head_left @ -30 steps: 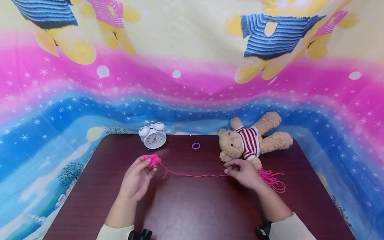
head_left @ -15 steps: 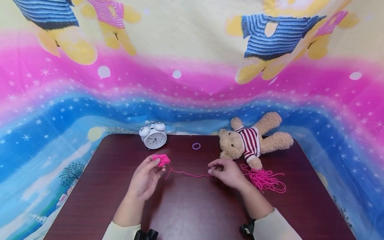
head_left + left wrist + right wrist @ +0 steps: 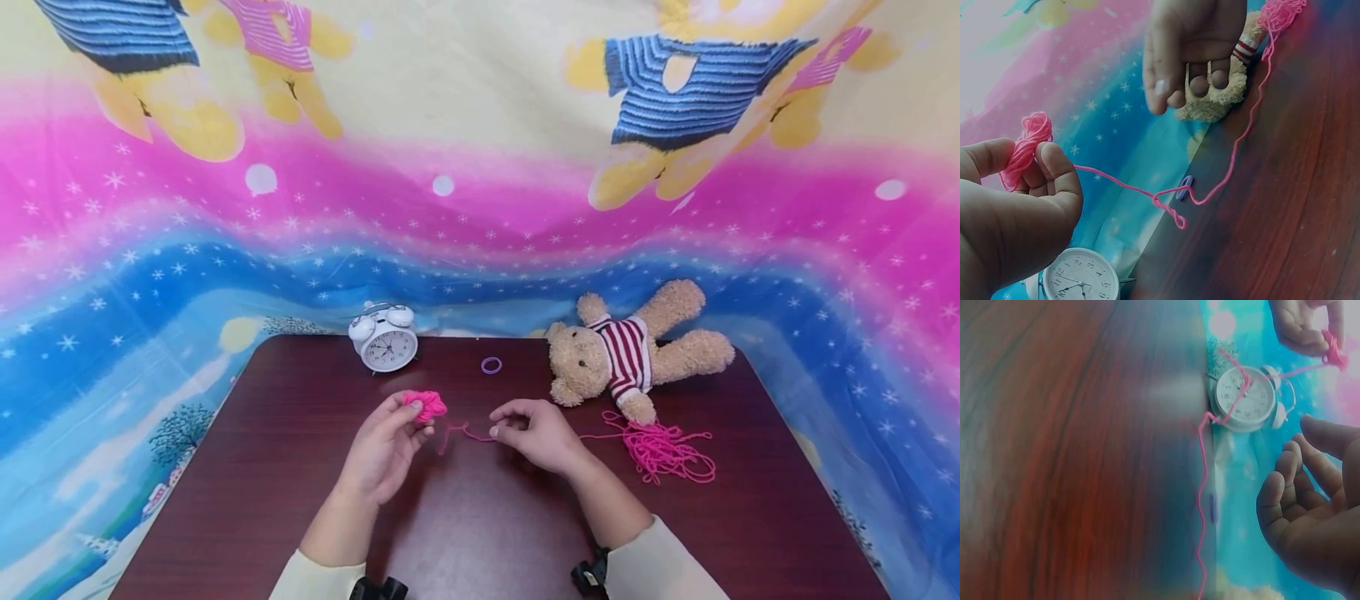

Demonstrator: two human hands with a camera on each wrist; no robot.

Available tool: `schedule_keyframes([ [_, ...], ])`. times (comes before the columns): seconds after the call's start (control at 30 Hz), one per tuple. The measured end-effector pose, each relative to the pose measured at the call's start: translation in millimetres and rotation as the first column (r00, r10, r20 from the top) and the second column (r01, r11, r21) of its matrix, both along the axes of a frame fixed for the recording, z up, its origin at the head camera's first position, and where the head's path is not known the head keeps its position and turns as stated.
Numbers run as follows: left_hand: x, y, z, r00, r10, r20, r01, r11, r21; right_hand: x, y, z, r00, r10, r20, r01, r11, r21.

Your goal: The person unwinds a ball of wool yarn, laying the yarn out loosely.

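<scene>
My left hand pinches a small wound bundle of pink yarn between thumb and fingers. From the bundle a single strand trails off, with a twisted loop hanging partway along it in the left wrist view. Across from it, my right hand hovers with loosely bent fingers and nothing between them; the strand runs past it, apart from the fingers in both wrist views. The strand leads on to a loose pink yarn pile at the right of the table.
A white alarm clock stands at the back left of the dark wooden table. A purple ring lies near the back edge. On the right, a teddy bear in a striped shirt lies beside the yarn pile. A printed cloth hangs behind.
My left hand has shifted right with the yarn bundle. My right hand has moved left, away from the yarn pile and closer to the bundle, uncovering the pile.
</scene>
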State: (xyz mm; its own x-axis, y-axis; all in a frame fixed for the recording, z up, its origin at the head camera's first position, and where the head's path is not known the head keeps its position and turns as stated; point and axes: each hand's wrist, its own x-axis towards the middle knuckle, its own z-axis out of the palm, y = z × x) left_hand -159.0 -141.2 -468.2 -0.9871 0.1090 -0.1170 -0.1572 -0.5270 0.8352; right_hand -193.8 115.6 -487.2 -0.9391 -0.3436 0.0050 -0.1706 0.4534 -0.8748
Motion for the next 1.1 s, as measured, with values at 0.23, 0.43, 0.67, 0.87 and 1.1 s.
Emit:
schedule_keyframes([
  [0.23,0.8,9.5,-3.3,1.0,-0.023,0.017,0.023,1.0,-0.011,1.1,-14.2,-4.2,0.999,0.038,-0.007,-0.038,0.999,-0.032],
  [0.43,2.0,16.1,-3.9,0.998,-0.066,0.003,0.066,0.998,-0.014,2.8,-24.2,-7.2,0.998,0.055,0.003,-0.055,0.997,-0.054],
  [0.67,4.5,21.3,-5.3,0.996,-0.089,0.01,0.089,0.996,-0.002,3.5,-32.4,-7.8,0.998,0.055,0.016,-0.054,0.995,-0.082],
  [0.87,6.3,24.3,-5.6,0.997,-0.073,0.03,0.072,0.997,0.012,4.4,-38.1,-6.2,0.997,0.063,-0.036,-0.065,0.996,-0.055],
  [1.1,7.5,23.3,-3.5,0.996,-0.082,0.034,0.082,0.997,0.012,5.2,-38.2,-6.4,0.997,0.051,-0.058,-0.053,0.998,-0.026],
])
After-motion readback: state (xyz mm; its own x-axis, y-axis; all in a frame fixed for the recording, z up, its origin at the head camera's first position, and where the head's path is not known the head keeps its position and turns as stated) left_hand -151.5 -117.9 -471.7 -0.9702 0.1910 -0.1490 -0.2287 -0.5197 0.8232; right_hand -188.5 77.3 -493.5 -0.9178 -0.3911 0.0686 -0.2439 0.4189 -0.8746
